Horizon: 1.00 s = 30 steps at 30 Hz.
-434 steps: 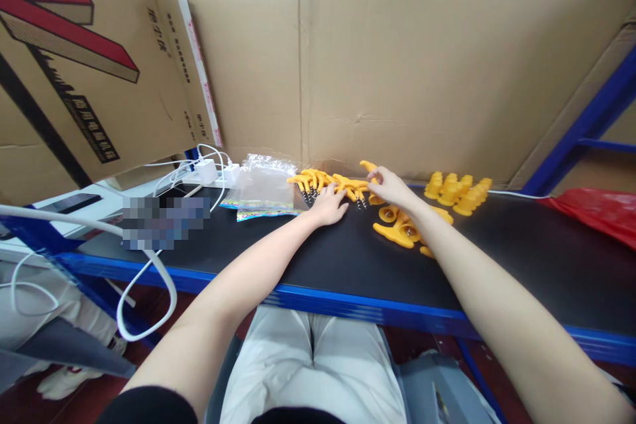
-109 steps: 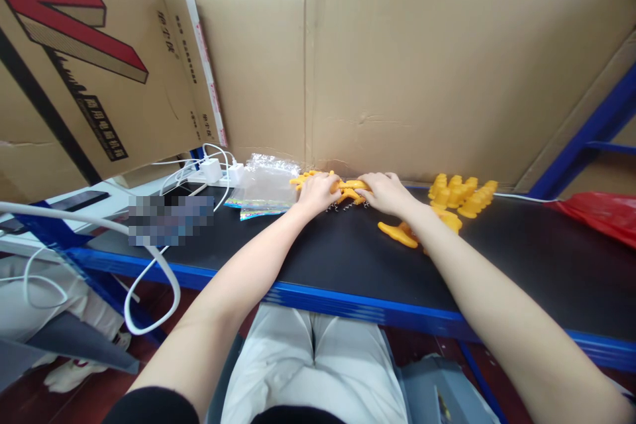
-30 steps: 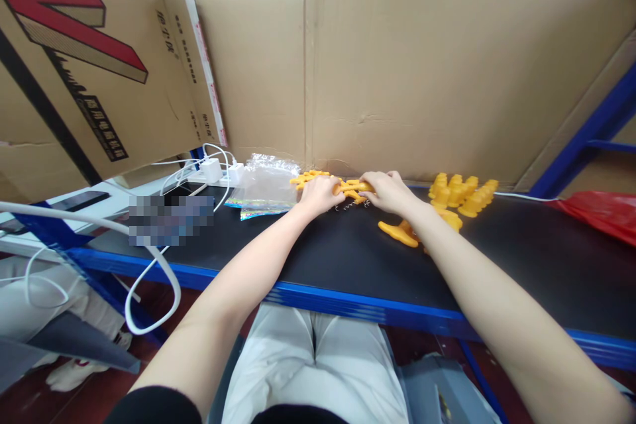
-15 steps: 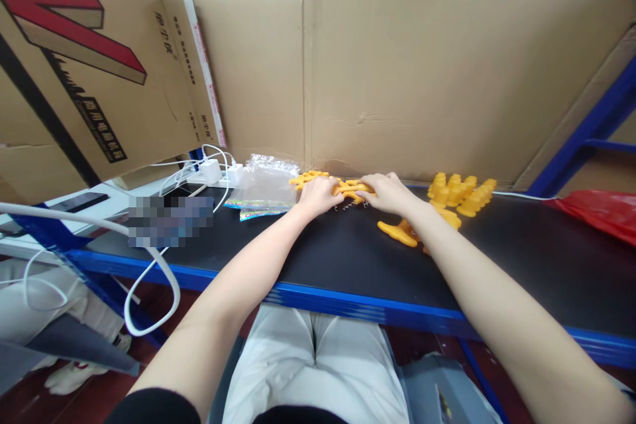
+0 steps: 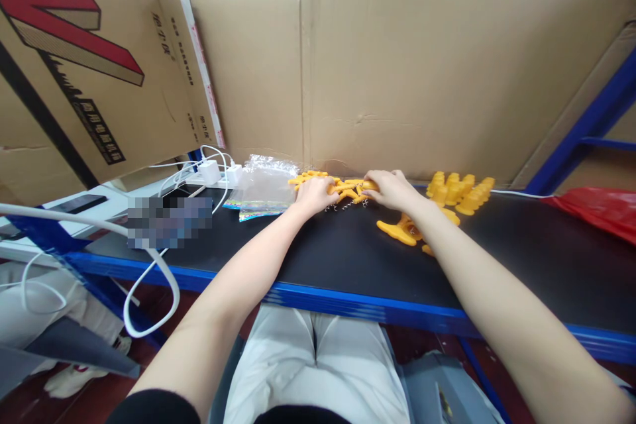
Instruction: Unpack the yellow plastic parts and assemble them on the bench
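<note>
Several yellow plastic pieces (image 5: pixel 350 189) lie in a row near the back of the black tabletop, with small shiny curled bits, perhaps springs or screws, in front of them. My left hand (image 5: pixel 315 194) is closed over pieces on the left of the row, its fingers curled down. At the right end, my right hand (image 5: pixel 392 190) pinches a yellow piece between thumb and fingers. Its exact shape is partly hidden. A larger curved yellow part (image 5: pixel 397 232) lies under my right forearm, partly covered by it. Upright yellow pegs (image 5: pixel 454 192) stand in a group to the right.
Clear plastic bags (image 5: pixel 265 189) lie left of my left hand. White cables and a charger (image 5: pixel 209 172) are at the far left, beside a blurred-out patch. A red bag (image 5: pixel 599 215) sits at the right. Cardboard (image 5: pixel 397 73) walls the back; a blue rail (image 5: pixel 358 305) edges the table.
My hands have moved slightly apart, and more of the yellow pieces between them shows. The shiny bits in front of the row are more visible.
</note>
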### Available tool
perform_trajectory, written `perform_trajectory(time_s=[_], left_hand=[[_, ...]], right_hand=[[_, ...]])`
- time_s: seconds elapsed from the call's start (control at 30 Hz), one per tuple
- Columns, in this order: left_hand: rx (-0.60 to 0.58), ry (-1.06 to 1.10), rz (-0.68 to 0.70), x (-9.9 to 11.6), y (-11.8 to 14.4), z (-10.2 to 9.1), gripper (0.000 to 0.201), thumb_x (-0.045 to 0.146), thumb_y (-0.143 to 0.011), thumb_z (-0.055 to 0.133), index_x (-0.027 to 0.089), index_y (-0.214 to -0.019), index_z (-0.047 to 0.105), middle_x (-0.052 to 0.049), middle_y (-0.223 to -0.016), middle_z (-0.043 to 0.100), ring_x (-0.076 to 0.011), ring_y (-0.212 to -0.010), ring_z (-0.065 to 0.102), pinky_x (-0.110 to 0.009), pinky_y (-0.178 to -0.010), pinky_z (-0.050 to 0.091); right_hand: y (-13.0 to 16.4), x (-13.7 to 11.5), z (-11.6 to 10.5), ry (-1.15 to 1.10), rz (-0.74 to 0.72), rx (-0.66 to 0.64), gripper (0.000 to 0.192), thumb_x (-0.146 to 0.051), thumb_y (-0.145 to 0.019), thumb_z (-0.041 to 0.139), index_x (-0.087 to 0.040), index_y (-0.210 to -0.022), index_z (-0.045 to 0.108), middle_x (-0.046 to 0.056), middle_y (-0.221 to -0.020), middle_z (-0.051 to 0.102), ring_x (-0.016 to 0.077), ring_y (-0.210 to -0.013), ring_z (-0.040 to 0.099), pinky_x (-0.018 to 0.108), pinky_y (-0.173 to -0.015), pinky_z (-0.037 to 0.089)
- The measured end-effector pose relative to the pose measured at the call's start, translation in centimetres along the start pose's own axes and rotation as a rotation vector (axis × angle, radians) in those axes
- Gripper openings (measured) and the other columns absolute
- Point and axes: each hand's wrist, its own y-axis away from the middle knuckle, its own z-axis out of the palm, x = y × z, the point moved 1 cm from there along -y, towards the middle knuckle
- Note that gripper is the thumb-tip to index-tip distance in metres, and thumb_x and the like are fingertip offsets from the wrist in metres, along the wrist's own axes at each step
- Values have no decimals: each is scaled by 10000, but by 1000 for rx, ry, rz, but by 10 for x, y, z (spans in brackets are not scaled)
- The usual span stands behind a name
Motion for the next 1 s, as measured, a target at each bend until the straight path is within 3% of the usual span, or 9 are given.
perform_trajectory(time_s=[0.4,0.6,0.7,0.8,0.93,1.0], left_hand=[[18,-49,-89,-9,-3,0,334,156,-859,421,231,-1135,594,-99,-956,702,-242,-924,647,-332,-780,469],[47,-17,-99,-11,-3,0,340,121,-861,398,241,-1132,564,-85,-941,694,-227,-886,647,-325,-765,462],[33,16,-65,-12,-3,4,349,122,-857,401,252,-1146,548,-83,-1000,682,-236,-938,632,-336,-781,466],[25,40,21,-13,-3,10,380,112,-861,377,237,-1188,523,-97,-1127,645,-239,-1036,599,-346,-829,468],[-25,48,95,-11,-2,16,381,160,-894,356,201,-1253,477,-110,-1214,601,-238,-1117,556,-377,-930,438],[-70,60,86,-9,-1,17,373,233,-932,313,194,-1273,457,-120,-1242,583,-252,-1142,541,-419,-953,424]], right_hand=[[1,-10,-1,-9,-26,-5,193,-293,-860,498,-193,-1015,555,95,-1050,662,246,-964,585,376,-820,313],[1,2,-8,104,72,129,211,-321,-869,480,-173,-978,583,133,-1029,617,279,-984,534,410,-822,334],[3,16,-19,140,233,240,266,-351,-865,491,-149,-997,602,159,-1056,591,302,-1019,507,411,-818,354],[11,40,-35,149,503,281,346,-375,-862,502,-105,-1045,617,202,-1095,583,313,-1033,511,389,-792,368],[33,85,-48,134,930,127,465,-413,-851,531,-50,-1126,627,272,-1153,576,341,-1062,539,378,-744,382],[44,107,-46,113,1065,11,518,-430,-824,575,-25,-1144,622,298,-1114,586,336,-1036,566,376,-711,393]])
